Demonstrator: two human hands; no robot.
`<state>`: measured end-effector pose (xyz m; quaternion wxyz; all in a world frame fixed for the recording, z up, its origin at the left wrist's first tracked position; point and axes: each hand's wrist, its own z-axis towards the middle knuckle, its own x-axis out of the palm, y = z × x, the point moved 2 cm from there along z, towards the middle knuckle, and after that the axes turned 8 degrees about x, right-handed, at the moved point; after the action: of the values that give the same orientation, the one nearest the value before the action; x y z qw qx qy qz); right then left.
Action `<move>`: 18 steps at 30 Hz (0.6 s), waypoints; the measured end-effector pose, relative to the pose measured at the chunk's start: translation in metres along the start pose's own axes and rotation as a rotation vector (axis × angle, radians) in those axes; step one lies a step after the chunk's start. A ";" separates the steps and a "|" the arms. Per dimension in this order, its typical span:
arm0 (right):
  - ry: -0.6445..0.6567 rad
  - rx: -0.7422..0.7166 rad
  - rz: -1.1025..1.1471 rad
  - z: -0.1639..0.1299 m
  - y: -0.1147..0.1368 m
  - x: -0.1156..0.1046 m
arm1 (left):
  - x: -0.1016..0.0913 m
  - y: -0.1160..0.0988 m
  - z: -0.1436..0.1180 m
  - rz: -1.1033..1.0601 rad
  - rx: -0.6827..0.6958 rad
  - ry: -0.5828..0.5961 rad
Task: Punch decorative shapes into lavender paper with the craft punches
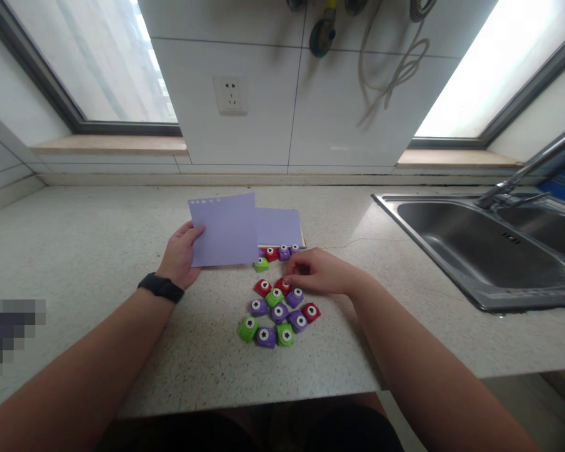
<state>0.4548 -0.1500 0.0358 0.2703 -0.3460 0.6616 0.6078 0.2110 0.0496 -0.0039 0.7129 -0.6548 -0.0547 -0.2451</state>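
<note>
1. The left hand (181, 254), left of the paper stack (279, 227), has thumb and fingers clamped on one side of a purple sheet (223, 231), which overlaps the stack's left end in this view; small cutouts line its top edge.
2. Pinched at one side only, the sheet could sag if that hold slackens, or crease if it tightens.
3. The right hand (321, 271), on the near side of the stack, curls its fingers at a red punch (282, 288); I cannot tell whether they grip it.
4. The other punches (279, 312) crowd the stack's near side, so a clumsy finger could knock them about.
5. No brand or writing is legible; punch tops show small dark shapes, some star-like.
</note>
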 end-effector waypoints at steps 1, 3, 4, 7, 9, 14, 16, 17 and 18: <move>0.020 0.000 0.010 -0.001 0.002 0.001 | 0.000 0.000 0.000 0.002 0.000 0.003; 0.039 0.002 0.017 -0.002 0.004 0.001 | 0.000 -0.001 -0.001 0.004 -0.001 0.006; 0.040 0.002 0.018 -0.002 0.004 0.001 | 0.001 -0.001 -0.001 0.005 -0.002 0.006; 0.022 0.006 0.009 -0.002 0.002 0.001 | 0.001 0.000 -0.001 0.004 -0.004 0.005; -0.011 0.006 -0.011 -0.001 -0.001 0.000 | 0.001 0.000 -0.001 0.002 -0.004 0.004; -0.094 0.011 -0.049 0.000 -0.006 -0.004 | 0.001 0.001 0.000 -0.008 -0.007 0.011; -0.101 0.013 -0.043 -0.001 -0.007 -0.005 | 0.001 0.001 -0.001 -0.003 -0.007 0.019; -0.104 0.011 -0.039 -0.001 -0.007 -0.006 | 0.001 0.000 -0.001 0.001 -0.008 0.022; -0.106 0.008 -0.037 -0.001 -0.007 -0.007 | 0.002 0.000 -0.001 0.004 -0.010 0.025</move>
<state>0.4646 -0.1505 0.0366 0.3177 -0.3242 0.6424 0.6175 0.2121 0.0479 -0.0036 0.7106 -0.6554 -0.0431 -0.2522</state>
